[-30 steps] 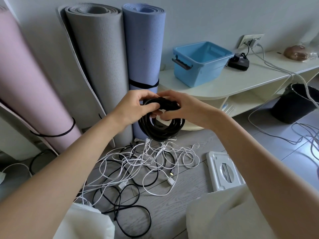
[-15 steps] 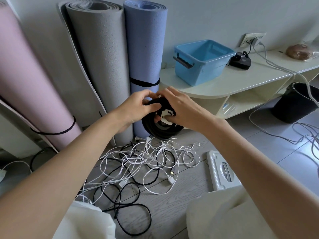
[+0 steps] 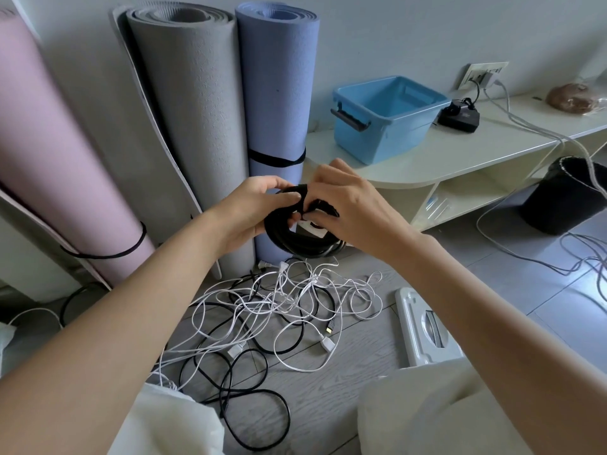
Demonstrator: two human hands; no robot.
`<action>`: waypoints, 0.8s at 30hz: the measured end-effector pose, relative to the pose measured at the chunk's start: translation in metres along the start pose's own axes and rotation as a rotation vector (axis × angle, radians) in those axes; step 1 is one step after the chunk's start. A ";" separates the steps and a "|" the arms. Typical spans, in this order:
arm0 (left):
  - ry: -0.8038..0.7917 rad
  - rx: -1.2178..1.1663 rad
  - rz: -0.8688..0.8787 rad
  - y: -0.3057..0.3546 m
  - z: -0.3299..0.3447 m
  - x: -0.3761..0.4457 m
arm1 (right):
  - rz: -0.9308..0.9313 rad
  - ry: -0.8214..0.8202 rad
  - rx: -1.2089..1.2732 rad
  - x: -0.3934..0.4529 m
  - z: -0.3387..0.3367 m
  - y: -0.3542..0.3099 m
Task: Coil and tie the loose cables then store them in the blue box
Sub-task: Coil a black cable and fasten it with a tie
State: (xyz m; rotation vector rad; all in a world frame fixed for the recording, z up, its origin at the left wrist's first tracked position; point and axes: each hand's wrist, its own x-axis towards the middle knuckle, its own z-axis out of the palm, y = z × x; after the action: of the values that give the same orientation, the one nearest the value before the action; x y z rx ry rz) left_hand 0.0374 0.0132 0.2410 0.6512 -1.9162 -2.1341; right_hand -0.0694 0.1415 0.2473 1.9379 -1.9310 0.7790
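Both hands now work the top of the black coil [image 3: 300, 239]: left hand [image 3: 254, 208] grips the loops, right hand [image 3: 348, 205] has shifted up, pinching the strap [image 3: 323, 206]. Tying is under way. Blue box [image 3: 387, 118] waits on the surface [image 3: 460, 152]; loose cables [image 3: 279, 307] remain on the floor.

Pale blue-grey wall [image 3: 394, 34], grey wood-look floor [image 3: 328, 399]. 3 rolled mats [image 3: 197, 126] lean on wall. Cream low shelf unit [image 3: 466, 165] right, wall socket [image 3: 484, 74] above it.
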 end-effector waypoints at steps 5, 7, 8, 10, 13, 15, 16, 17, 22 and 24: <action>-0.118 0.271 0.059 -0.003 0.009 -0.004 | 0.325 0.033 0.249 0.001 -0.005 0.004; -0.141 0.358 0.102 -0.003 0.015 -0.004 | 0.503 -0.016 0.320 0.001 -0.003 0.007; -0.147 0.377 0.118 -0.002 0.017 -0.003 | 0.615 -0.034 0.389 0.001 -0.003 0.009; -0.145 0.404 0.146 0.000 0.020 -0.002 | 0.822 -0.011 0.622 0.000 -0.005 0.012; -0.138 0.385 0.203 0.002 0.024 0.001 | 1.010 0.065 0.953 -0.001 -0.004 0.013; -0.133 0.384 0.221 0.001 0.027 0.003 | 1.094 0.066 0.976 0.000 0.001 0.013; -0.130 0.405 0.218 0.000 0.029 0.005 | 1.116 0.069 0.943 0.000 0.003 0.014; -0.127 0.434 0.211 -0.002 0.030 0.006 | 1.137 0.081 0.908 0.001 0.004 0.016; -0.054 0.320 0.154 0.000 0.027 0.015 | 0.903 -0.023 0.481 0.003 -0.002 0.017; -0.035 0.209 0.114 0.004 0.021 0.021 | 0.810 -0.137 0.441 0.001 -0.008 0.017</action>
State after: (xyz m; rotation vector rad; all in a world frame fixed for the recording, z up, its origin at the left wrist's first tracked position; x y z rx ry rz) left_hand 0.0086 0.0223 0.2426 0.5297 -2.1590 -1.9070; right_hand -0.0879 0.1447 0.2514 1.3664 -2.8610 1.3970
